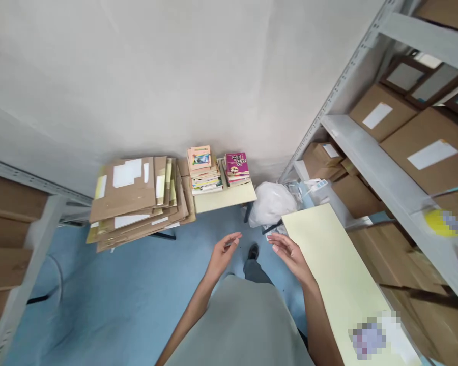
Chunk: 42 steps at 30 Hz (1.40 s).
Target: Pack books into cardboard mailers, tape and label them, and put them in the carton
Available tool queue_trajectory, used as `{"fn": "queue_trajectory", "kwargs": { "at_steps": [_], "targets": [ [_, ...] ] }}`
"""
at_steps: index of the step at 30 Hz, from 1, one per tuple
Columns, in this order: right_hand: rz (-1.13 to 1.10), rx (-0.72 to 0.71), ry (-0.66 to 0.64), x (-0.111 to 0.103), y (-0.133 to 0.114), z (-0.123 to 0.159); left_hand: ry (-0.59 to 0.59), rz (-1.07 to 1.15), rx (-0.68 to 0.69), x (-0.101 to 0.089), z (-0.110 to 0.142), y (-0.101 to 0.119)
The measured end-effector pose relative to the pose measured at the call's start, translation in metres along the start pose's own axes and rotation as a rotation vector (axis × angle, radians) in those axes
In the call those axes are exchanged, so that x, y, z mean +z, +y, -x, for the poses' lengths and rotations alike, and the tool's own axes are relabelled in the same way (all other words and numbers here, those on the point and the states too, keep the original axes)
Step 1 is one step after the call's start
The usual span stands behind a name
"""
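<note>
My left hand (223, 252) hangs in the air before my body, fingers curved and a gap between thumb and fingers, with nothing in it. Level with it, my right hand (290, 254) holds nothing either; its fingers are bent loosely and point inward, close to the corner of the pale yellow table (328, 249). Ahead of both hands, a low bench (229, 197) against the wall bears a stack of books (204, 173), a second stack topped by a purple book (237, 166), and flattened cardboard boxes (132, 188) on the left.
Metal shelves (404, 168) with cardboard boxes (423, 147) rise on the right. Another shelf (41, 234) with boxes stands at the left edge. A white plastic bag (272, 203) lies on the blue floor (137, 290) between bench and table. Blurred items (370, 338) lie on the table.
</note>
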State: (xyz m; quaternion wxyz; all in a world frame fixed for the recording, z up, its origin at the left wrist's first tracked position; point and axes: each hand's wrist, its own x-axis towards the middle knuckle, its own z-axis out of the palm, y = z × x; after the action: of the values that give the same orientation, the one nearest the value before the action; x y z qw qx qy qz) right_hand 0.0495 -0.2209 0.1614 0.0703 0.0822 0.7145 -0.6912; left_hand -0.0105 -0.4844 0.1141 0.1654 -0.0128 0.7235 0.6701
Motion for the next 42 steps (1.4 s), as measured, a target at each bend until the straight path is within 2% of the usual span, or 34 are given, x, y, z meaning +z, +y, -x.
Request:
{"fn": "queue_trajectory", "kwargs": {
  "at_steps": [4, 9, 15, 18, 22, 29, 35, 42],
  "targets": [
    [-0.003, -0.032, -0.090, 0.010, -0.005, -0.072, 0.157, -0.012, -0.023, -0.029, -0.039, 0.001],
    [0.000, -0.071, -0.195, 0.019, -0.024, -0.148, 0.320, -0.046, -0.022, -0.057, -0.097, 0.022],
    [0.038, -0.081, -0.342, 0.020, -0.040, -0.214, 0.495, 0.003, -0.022, -0.076, -0.151, 0.050],
    [0.066, -0.063, -0.386, 0.026, -0.036, -0.242, 0.572, 0.067, -0.032, -0.080, -0.166, 0.059],
    [0.088, -0.051, -0.436, 0.046, -0.032, -0.277, 0.635, 0.134, -0.046, -0.092, -0.182, 0.066],
    [0.182, -0.112, -0.472, 0.105, -0.042, -0.340, 0.644, 0.156, -0.090, -0.143, -0.225, 0.055],
    [0.306, -0.110, -0.390, 0.162, -0.049, -0.384, 0.516, 0.078, -0.066, -0.184, -0.266, 0.053],
    [0.336, -0.116, -0.260, 0.208, -0.056, -0.410, 0.417, 0.002, -0.018, -0.215, -0.299, 0.046]
  ]
}}
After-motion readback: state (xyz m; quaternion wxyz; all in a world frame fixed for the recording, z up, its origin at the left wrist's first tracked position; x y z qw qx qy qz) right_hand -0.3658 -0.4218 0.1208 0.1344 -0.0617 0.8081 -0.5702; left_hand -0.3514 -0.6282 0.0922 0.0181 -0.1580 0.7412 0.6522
